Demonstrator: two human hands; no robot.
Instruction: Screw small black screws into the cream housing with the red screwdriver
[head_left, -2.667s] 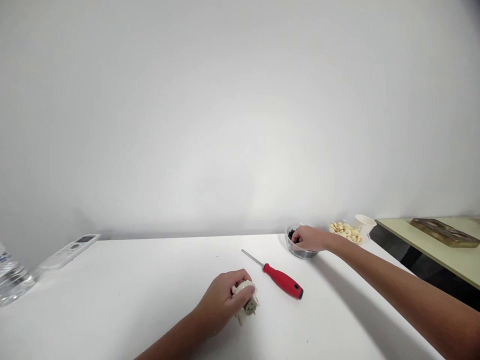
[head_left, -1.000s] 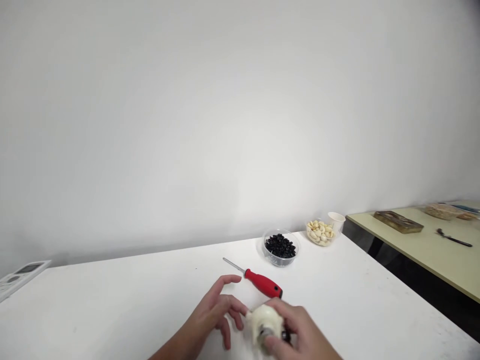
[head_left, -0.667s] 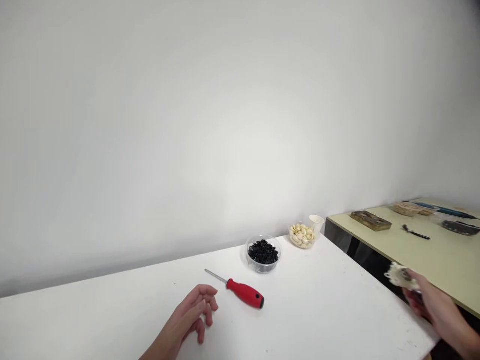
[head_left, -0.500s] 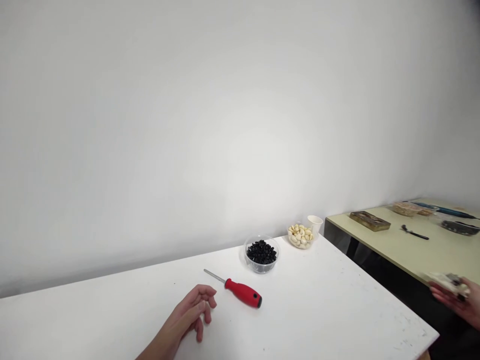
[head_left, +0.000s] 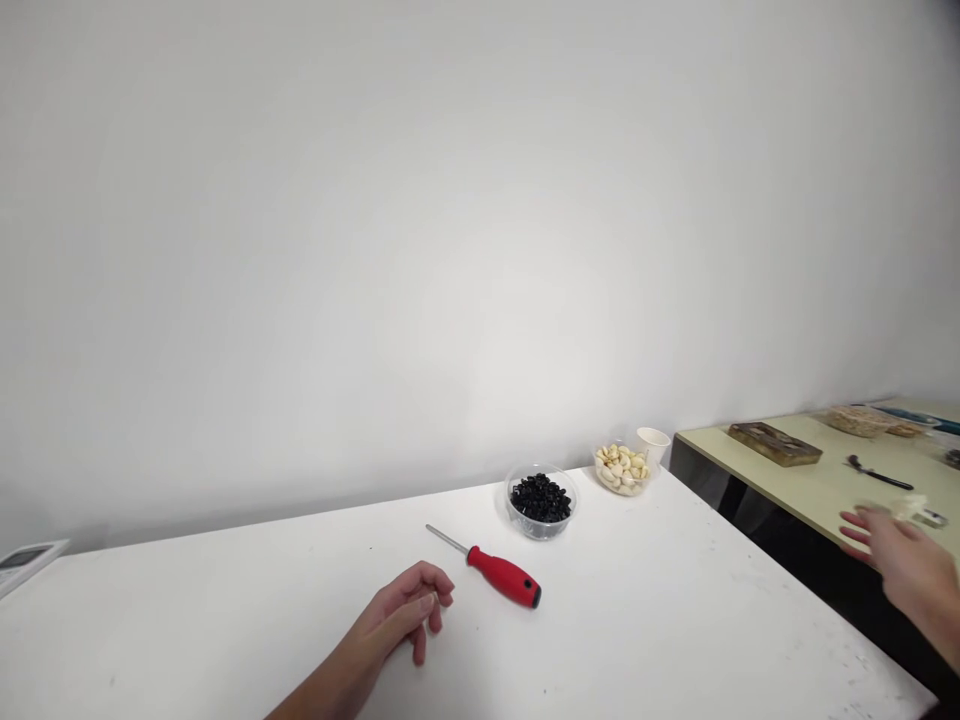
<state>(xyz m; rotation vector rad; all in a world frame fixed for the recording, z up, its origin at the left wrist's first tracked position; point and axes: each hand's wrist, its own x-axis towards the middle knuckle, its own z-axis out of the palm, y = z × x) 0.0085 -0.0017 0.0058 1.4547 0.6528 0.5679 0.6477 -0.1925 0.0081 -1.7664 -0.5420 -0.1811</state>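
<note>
My left hand (head_left: 401, 622) rests on the white table, its fingers loosely bent and apart, with nothing in them. Just beyond its fingertips lies a screwdriver (head_left: 501, 576) with a red handle and a metal shaft pointing to the back left. Over at the right, my right hand (head_left: 904, 565) reaches to the edge of the pale yellow table, blurred, with fingers spread. Right behind it on that table is a small whitish object (head_left: 916, 508), smeared and partly covered, so its kind is unclear.
A clear bowl of small black pieces (head_left: 540, 498) stands behind the screwdriver. Beside it are a bowl of pale, garlic-like cloves (head_left: 622, 470) and a paper cup (head_left: 654, 441). The yellow table (head_left: 814, 487) holds a brown block (head_left: 775, 443) and a black-handled tool (head_left: 879, 474). A remote (head_left: 30, 565) lies far left.
My right hand has let go of the whitish object, which now lies on the yellow table, and its fingers have spread. The view has turned left, bringing in the remote. My left hand stays beside the screwdriver.
</note>
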